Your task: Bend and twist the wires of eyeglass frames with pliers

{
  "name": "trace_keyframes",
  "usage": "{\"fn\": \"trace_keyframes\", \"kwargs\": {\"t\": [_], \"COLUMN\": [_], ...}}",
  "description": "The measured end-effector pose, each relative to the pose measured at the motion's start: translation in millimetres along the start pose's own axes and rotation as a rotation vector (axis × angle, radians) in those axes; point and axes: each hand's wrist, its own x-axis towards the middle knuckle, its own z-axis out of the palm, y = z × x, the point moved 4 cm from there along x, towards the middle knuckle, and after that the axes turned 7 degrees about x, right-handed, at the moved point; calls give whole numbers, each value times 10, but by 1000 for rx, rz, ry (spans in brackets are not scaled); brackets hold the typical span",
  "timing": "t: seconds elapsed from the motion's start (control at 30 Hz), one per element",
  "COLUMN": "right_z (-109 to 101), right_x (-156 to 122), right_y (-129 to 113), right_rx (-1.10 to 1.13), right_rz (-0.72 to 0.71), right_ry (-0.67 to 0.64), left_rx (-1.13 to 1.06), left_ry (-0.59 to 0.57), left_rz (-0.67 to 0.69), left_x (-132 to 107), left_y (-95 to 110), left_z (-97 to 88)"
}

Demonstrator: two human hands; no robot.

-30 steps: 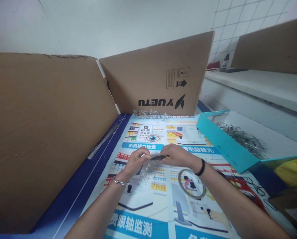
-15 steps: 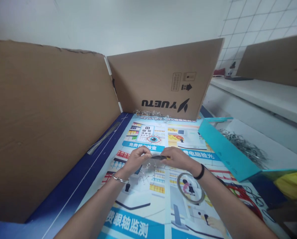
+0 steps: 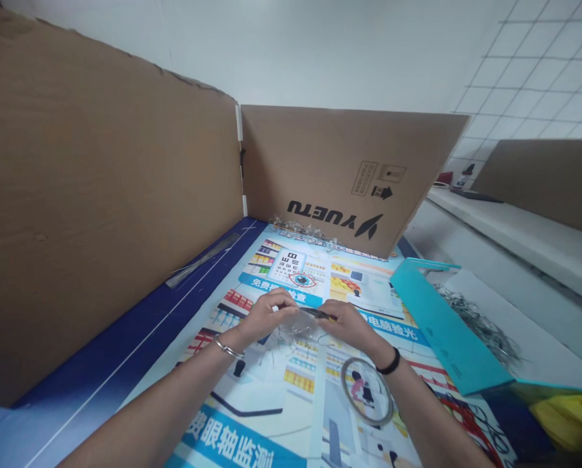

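Note:
In the middle of the head view, my left hand (image 3: pixel 270 314) is closed in a pinch on thin silvery wire (image 3: pixel 298 329), whose loops and loose ends hang below the fingers. My right hand (image 3: pixel 348 324) is wrapped round dark pliers (image 3: pixel 313 312), the narrow jaws pointing left. Those jaws meet the wire right at my left fingertips; the exact contact is too small to see. A round coil of grey wire (image 3: pixel 344 385) lies on the printed sheet (image 3: pixel 298 409), just left of my right forearm.
Cardboard panels (image 3: pixel 125 169) stand along the left and back (image 3: pixel 310 156). Small twisted wire pieces (image 3: pixel 305 229) lie by the back panel, straight strips (image 3: pixel 203 260) at left. A turquoise box (image 3: pixel 442 325) at right holds tangled wire (image 3: pixel 480 325). Red cords (image 3: pixel 471 416) and yellow material (image 3: pixel 568 419) are nearby.
The camera view has tilted and shifted a little. Both hands stay together at the wire, and the pliers now slant down more to the right.

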Motion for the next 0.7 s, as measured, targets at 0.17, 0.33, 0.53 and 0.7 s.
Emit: {"fn": "trace_keyframes", "kwargs": {"t": [0.17, 0.33, 0.53, 0.7], "right_z": [-22, -44, 72, 170], "right_x": [-1, -23, -31, -25], "right_y": [0, 8, -129, -186], "right_rx": [-96, -97, 76, 137], "right_rz": [42, 117, 168, 227], "right_ry": [54, 157, 137, 133], "left_rx": [43, 127, 169, 119], "left_ry": [-10, 83, 171, 166], "left_rz": [-35, -88, -60, -101], "left_x": [-30, -51, -85, -93], "left_y": [-45, -72, -77, -97], "left_z": [43, 53, 68, 88]}}
